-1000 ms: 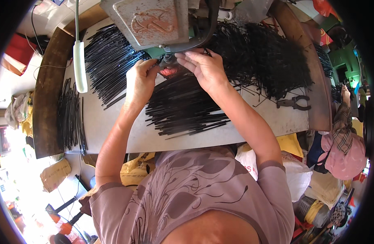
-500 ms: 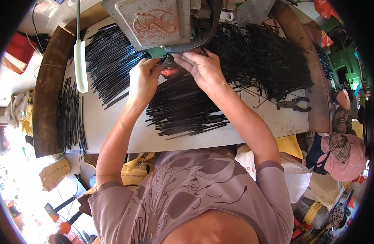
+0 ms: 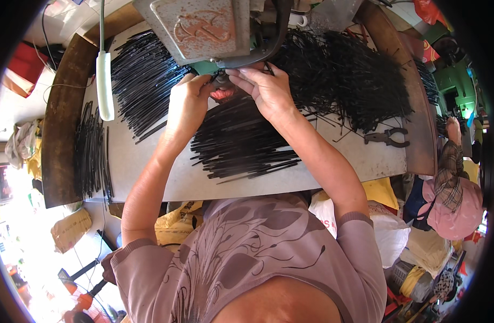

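Observation:
Both my hands are raised to the underside of a worn grey metal machine (image 3: pixel 204 32) with a rusty raised emblem. My left hand (image 3: pixel 189 102) is closed, thumb and fingers pinching the end of a thin black strip (image 3: pixel 213 77) beside the machine's working point. My right hand (image 3: pixel 268 91) has its fingers bent around a slim black piece (image 3: pixel 269 68), which sticks out near the thumb. What its fingertips touch is partly hidden under the machine. Below, between my forearms, lies a pile of black strips (image 3: pixel 241 140). A small red item (image 3: pixel 221 95) shows between my hands.
Black strips (image 3: pixel 142 81) are stacked at left, with a smaller bundle (image 3: pixel 92 151) by the wooden table rim (image 3: pixel 64 129). A tangled black heap (image 3: pixel 349 81) fills the right, near dark pliers (image 3: pixel 386 138). A white tube (image 3: pixel 104 86) hangs at left. Another person (image 3: pixel 451 194) sits far right.
My hands stay at the machine in almost the same grip, with the left elbow slightly farther out. The whole view has shifted a little.

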Action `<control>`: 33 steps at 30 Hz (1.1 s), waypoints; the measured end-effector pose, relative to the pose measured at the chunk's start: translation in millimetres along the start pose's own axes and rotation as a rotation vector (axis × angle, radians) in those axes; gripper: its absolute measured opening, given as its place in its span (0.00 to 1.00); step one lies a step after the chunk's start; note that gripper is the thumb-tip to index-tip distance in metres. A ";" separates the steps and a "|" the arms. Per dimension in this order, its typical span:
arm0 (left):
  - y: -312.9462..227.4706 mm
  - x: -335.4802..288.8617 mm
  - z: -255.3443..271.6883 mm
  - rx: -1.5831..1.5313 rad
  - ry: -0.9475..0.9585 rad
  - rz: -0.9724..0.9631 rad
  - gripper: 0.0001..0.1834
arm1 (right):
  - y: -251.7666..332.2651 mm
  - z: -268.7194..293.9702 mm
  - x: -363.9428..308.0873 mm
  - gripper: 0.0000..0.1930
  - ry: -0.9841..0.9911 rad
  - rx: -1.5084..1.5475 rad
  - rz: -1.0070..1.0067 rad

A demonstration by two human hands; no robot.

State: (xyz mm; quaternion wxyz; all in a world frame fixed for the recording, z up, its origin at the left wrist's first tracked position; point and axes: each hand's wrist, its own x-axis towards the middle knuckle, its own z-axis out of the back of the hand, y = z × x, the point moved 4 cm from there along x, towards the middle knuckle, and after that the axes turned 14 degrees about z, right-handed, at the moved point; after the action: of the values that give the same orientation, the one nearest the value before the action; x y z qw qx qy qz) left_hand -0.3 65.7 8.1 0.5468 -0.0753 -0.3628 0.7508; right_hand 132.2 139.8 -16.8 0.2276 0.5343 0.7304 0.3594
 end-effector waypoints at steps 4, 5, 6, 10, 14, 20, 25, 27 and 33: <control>-16.8 -6.0 5.9 0.284 -0.054 -0.068 0.08 | -0.1 2.0 1.0 0.06 -0.009 -0.014 -0.009; -17.8 -4.3 9.9 0.284 -0.053 -0.069 0.08 | 0.4 3.3 1.4 0.06 -0.009 -0.018 -0.005; -16.1 -2.5 14.3 0.254 -0.001 -0.079 0.08 | 2.7 4.7 1.4 0.06 -0.011 -0.018 -0.005; 18.7 -1.7 34.1 -0.008 0.291 0.204 0.07 | 11.1 16.3 1.1 0.04 0.035 -0.084 -0.095; 30.3 -24.1 36.8 -0.505 0.591 0.635 0.08 | 16.4 17.9 -9.1 0.06 0.225 -0.345 -0.239; -0.7 -60.5 7.9 -0.897 0.787 0.837 0.07 | 3.7 -13.0 -29.9 0.12 0.485 -0.488 -0.283; -10.4 -57.1 6.6 -0.980 0.826 0.798 0.08 | 5.7 -10.8 -27.9 0.17 0.412 -0.329 -0.282; -13.5 -56.0 6.3 -0.933 0.824 0.786 0.08 | 4.6 -9.4 -25.0 0.16 0.463 -0.291 -0.272; -17.9 -43.5 5.7 -0.287 0.530 0.537 0.13 | 13.8 -1.2 -12.4 0.13 0.476 -0.142 -0.289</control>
State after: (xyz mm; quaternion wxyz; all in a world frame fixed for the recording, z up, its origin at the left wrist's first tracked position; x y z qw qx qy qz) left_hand 27.5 27.5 11.1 0.3899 -0.4340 -0.2779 0.7631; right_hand 143.9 130.2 -6.1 0.1356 0.3080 0.8048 0.4889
